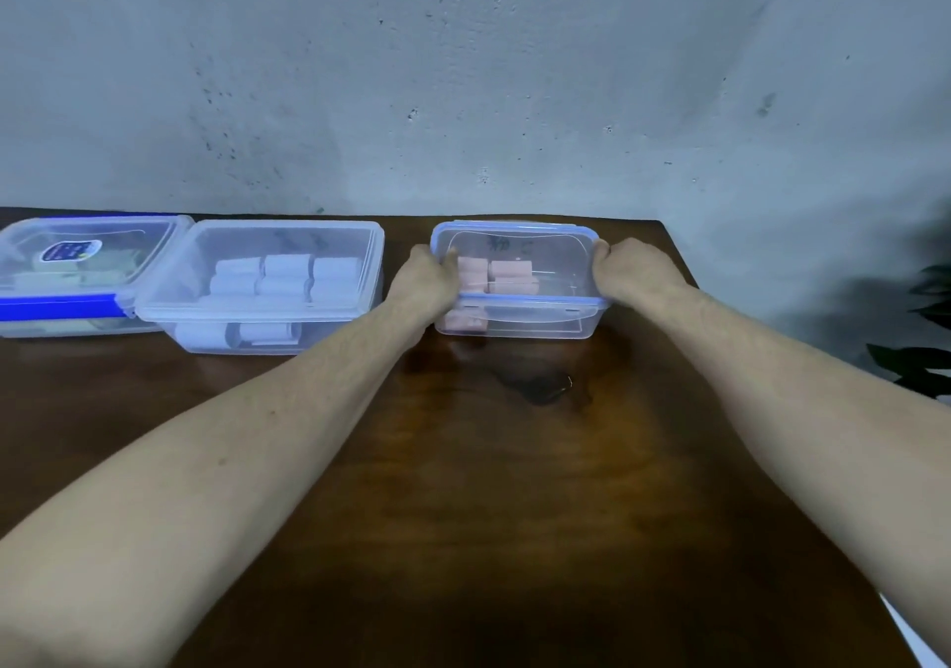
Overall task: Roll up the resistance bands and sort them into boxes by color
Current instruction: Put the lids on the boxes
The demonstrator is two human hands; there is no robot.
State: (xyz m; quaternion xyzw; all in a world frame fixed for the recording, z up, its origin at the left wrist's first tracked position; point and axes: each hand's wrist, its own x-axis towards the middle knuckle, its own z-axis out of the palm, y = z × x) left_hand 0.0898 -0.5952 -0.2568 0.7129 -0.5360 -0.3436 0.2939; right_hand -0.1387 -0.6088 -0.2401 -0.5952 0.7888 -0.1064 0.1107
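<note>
A clear plastic box (545,325) with a blue-rimmed lid (556,255) on top stands at the back right of the table. Rolled pink bands (507,276) show through it. My left hand (424,281) grips the lid's left edge and my right hand (635,271) grips its right edge. To the left, a lidded clear box (360,276) holds several rolled pale blue bands (285,276). At the far left a third box (20,327) with blue lid clips holds pale greenish bands, blurred through the lid.
The boxes line up along the back of a dark wooden table (463,487) against a grey wall (463,75). A dark stain (540,384) marks the wood in front of the pink box. Dark plant leaves (921,358) hang past the table's right edge.
</note>
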